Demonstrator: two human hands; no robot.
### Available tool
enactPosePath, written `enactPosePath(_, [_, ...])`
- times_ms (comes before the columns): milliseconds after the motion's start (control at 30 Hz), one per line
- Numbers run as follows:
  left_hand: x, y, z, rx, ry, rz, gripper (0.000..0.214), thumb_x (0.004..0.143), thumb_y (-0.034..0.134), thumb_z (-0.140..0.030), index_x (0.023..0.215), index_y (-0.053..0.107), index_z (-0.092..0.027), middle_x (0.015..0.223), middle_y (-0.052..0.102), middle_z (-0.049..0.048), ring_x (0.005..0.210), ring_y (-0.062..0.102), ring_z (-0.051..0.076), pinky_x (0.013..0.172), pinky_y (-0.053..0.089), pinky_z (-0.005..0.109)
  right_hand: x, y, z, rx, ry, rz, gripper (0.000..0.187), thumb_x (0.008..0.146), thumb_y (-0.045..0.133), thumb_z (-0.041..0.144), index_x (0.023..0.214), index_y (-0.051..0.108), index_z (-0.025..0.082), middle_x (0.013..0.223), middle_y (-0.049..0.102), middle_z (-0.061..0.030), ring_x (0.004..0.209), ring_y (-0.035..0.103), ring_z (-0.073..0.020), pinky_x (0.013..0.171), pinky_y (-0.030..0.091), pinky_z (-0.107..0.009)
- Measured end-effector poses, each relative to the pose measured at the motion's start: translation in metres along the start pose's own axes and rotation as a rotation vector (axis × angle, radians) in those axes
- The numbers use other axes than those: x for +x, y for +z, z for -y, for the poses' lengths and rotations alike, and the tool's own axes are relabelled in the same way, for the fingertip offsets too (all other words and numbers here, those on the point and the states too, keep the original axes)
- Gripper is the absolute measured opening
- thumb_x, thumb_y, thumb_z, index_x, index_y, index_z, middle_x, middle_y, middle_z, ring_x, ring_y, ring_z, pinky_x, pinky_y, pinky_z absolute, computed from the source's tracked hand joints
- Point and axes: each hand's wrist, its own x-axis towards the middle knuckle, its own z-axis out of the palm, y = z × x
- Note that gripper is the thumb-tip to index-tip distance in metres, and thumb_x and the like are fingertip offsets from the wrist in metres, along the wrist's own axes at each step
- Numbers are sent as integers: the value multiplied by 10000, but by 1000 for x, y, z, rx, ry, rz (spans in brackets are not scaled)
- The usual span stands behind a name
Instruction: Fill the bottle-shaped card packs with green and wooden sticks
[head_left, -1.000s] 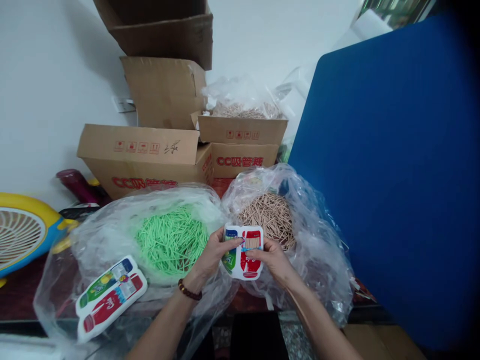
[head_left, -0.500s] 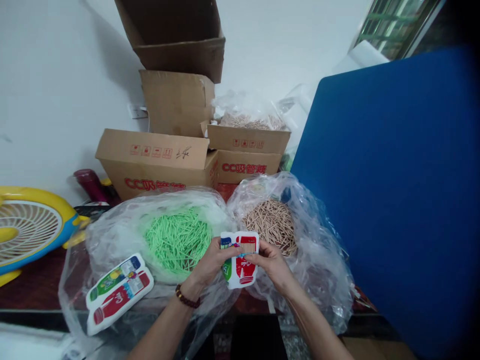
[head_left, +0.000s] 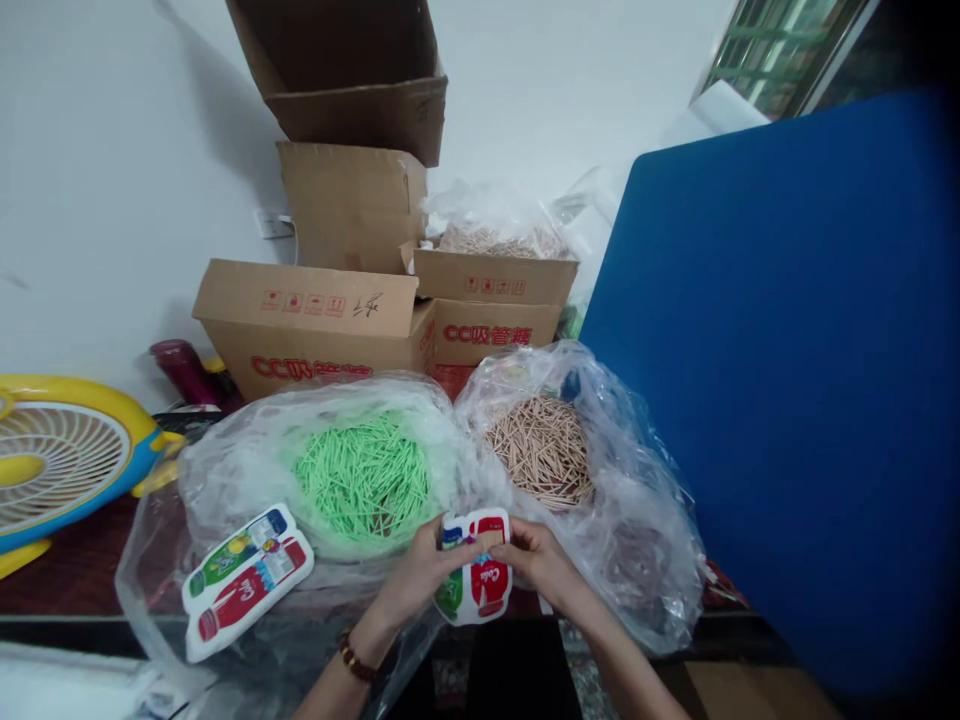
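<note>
Between both hands is a bottle-shaped candy packet (head_left: 491, 590) printed red "Cola" and green, with a clear window. My left hand (head_left: 421, 568) grips its left side, thumb across the front. On its right side my right hand (head_left: 541, 562) pinches it, fingers near the window. Beyond the left hand, thin green candy sticks (head_left: 364, 475) fill an opened plastic bag. Light-brown sticks (head_left: 540, 450) lie in a second bag beyond the right hand. More packets of the same print (head_left: 247, 590), seemingly stacked, rest on the left bag's plastic.
Cardboard boxes (head_left: 315, 320) stand along the wall, one holding a bag of brown sticks (head_left: 499, 241). A yellow and blue fan (head_left: 60, 450) is at the left. A large blue board (head_left: 780, 380) leans on the right. A dark red bottle (head_left: 184, 370) lies behind the fan.
Both hands have lowered the packet toward my body, and it tilts a little differently. My right fingers have shifted over its window. The bags and boxes stay where they were.
</note>
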Motion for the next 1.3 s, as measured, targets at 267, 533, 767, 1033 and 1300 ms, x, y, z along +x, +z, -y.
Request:
enactPosePath(267, [25, -28, 35, 530, 249, -356, 544, 815, 560, -253, 1337, 421, -184, 1130, 597, 110, 930, 613, 231, 828, 491, 384, 38, -21, -18, -843, 68, -353, 225, 828, 541, 397, 823, 645, 198, 772, 701, -23, 736, 629, -188, 647, 430, -268])
enactPosePath(533, [0, -22, 43, 1112, 386, -235, 576, 834, 589, -268, 1382, 414, -236, 1319, 512, 125, 1179, 451, 303, 964, 357, 469, 29, -7, -9, -1376, 135, -375, 330, 928, 366, 407, 1101, 532, 180, 1056, 658, -128, 854, 659, -233, 656, 431, -310])
enactPosePath(767, [-60, -152, 29, 1141, 193, -826, 274, 916, 449, -324, 1123, 589, -214, 1154, 584, 98, 1134, 492, 262, 998, 342, 420, 22, -6, -11, -1249, -157, -272, 304, 910, 354, 412, 1092, 553, 272, 1129, 623, -79, 856, 655, -233, 675, 486, -348])
enactPosePath(1033, [-74, -274, 5, 1150, -85, -759, 253, 771, 625, -361, 967, 646, -203, 1028, 646, 84, 1039, 519, 318, 887, 374, 448, 54, 76, -15, -1144, -289, 6, 250, 905, 377, 291, 1027, 590, 243, 1116, 626, -61, 934, 647, -211, 748, 496, -310])
enactPosePath(1300, [-60, -294, 5, 1037, -21, -675, 120, 770, 566, -283, 841, 545, -189, 866, 620, 22, 827, 581, 194, 750, 435, 282, 63, 96, -23, -1161, -287, 203, 241, 912, 364, 229, 1031, 573, 231, 1123, 603, -64, 906, 644, -204, 748, 496, -316])
